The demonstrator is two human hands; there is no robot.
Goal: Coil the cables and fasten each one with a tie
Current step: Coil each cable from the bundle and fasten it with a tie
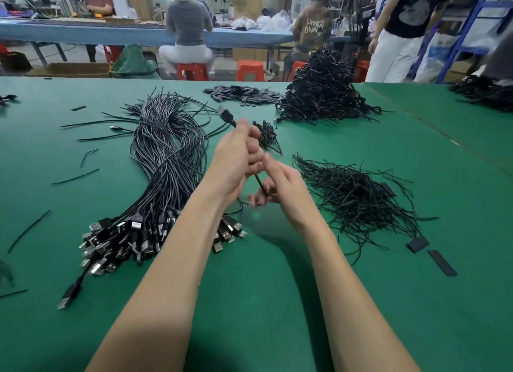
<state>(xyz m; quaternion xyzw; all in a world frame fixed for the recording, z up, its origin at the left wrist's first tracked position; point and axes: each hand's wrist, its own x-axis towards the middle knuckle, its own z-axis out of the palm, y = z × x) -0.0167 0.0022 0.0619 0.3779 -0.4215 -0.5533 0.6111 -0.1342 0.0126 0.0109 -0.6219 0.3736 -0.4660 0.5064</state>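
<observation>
Above the middle of the green desk (249, 302), both bare hands meet around one black USB cable (259, 181). The left hand (236, 158) has its fingers curled round the cable, and the USB plug (224, 113) sticks up and away past the thumb. Just below, a short stretch of the cable runs down into the right hand (280, 188), whose fingers curl about it; the fingertips there are blurred, so the exact pinch cannot be made out.

Left of the hands lies a long bundle of uncoiled cables (166, 160), its metal plugs (125, 238) fanned out toward the near edge of the desk, partly under the left forearm. Right of the hands sits a loose heap of thin black wire ties (352, 199), with a few flat black strips (441, 262) beside it. Just behind the left hand is a small clump of ties (268, 134). Farther back rises a tall pile of coiled cables (322, 94), and to its left a scatter of flat dark pieces (244, 94). Single ties lie loose on the left part of the desk.

Beyond the desk, several people sit or stand at a blue workbench (111, 34), with orange stools (249, 70) on the floor.
</observation>
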